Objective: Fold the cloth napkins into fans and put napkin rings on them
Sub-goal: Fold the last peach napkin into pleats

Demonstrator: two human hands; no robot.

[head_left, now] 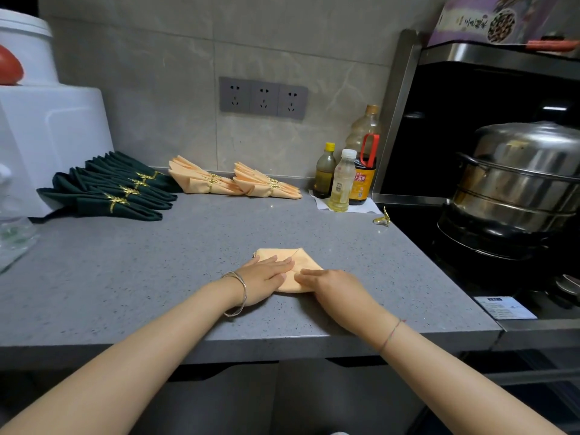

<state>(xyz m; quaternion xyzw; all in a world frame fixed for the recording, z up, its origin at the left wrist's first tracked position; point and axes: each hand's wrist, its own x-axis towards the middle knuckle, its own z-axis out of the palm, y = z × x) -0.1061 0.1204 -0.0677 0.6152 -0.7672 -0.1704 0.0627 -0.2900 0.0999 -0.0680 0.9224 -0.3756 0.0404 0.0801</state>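
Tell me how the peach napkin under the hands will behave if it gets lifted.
Probably floppy: the peach napkin is thin cloth, and both the left hand and right hand press it flat. Its folds would likely spring open, since no ring holds them. It looks light.

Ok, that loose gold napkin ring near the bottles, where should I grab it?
Probably pinch the gold napkin ring by the leaf ornament that sticks up, coming down from above with the right hand. It lies close to the countertop edge beside the stove, so pushing sideways could knock it off. The band's pose is too small to judge.
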